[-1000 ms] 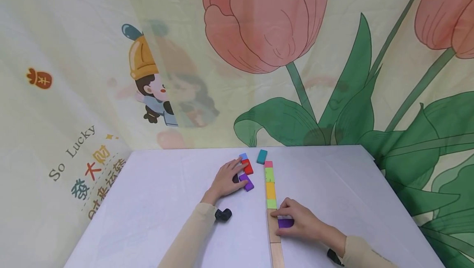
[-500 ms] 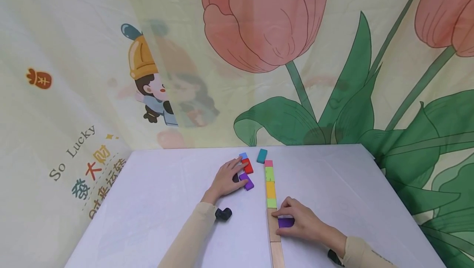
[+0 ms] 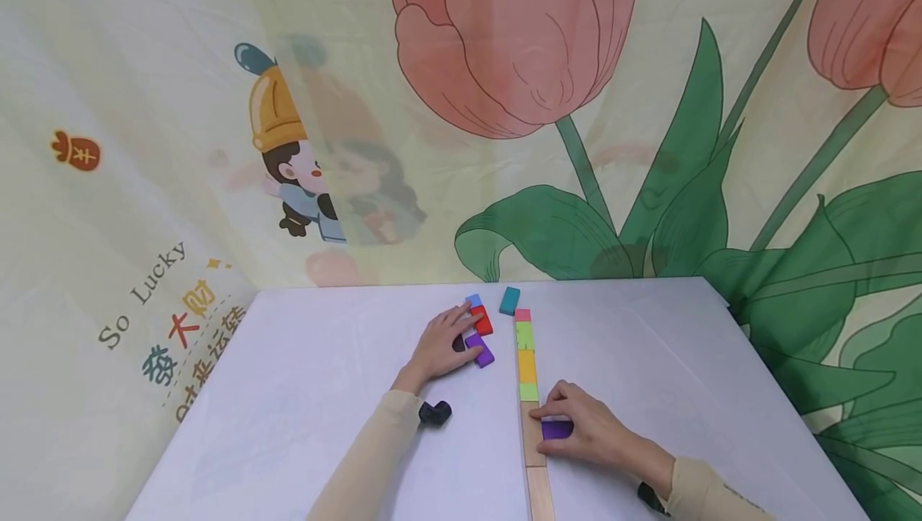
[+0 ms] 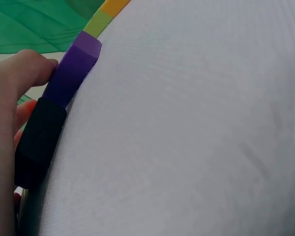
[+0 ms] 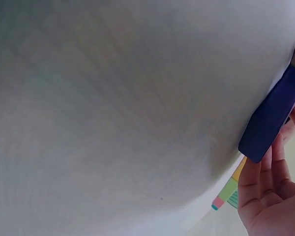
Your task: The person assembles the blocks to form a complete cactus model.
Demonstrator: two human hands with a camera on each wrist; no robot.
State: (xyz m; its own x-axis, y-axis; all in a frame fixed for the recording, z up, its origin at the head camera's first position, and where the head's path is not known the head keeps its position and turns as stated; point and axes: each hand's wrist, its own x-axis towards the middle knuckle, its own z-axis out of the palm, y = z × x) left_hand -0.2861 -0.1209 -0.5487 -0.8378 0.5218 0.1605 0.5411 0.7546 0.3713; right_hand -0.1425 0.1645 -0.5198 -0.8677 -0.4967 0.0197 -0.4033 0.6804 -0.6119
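Observation:
My right hand (image 3: 587,429) holds a purple block (image 3: 558,430) between thumb and fingers. One end of that block meets the right side of a plain wooden block (image 3: 532,437). In the right wrist view, fingers (image 5: 268,184) lie along the purple block's far side. My left hand (image 3: 441,343) rests with spread fingers by a small group of blocks. Its thumb touches another purple block (image 3: 480,350), and its fingertips reach a red block (image 3: 482,321). A black block (image 4: 43,130) sits partly under the left palm. A blue block (image 3: 473,300) shows just beyond the fingers.
A straight row continues away from the wooden blocks with green (image 3: 528,391), yellow (image 3: 527,366), lime (image 3: 524,335) and pink (image 3: 523,315) blocks. A teal block (image 3: 510,301) stands near its far end. All lie on a white table (image 3: 288,425) before a printed cloth (image 3: 360,105).

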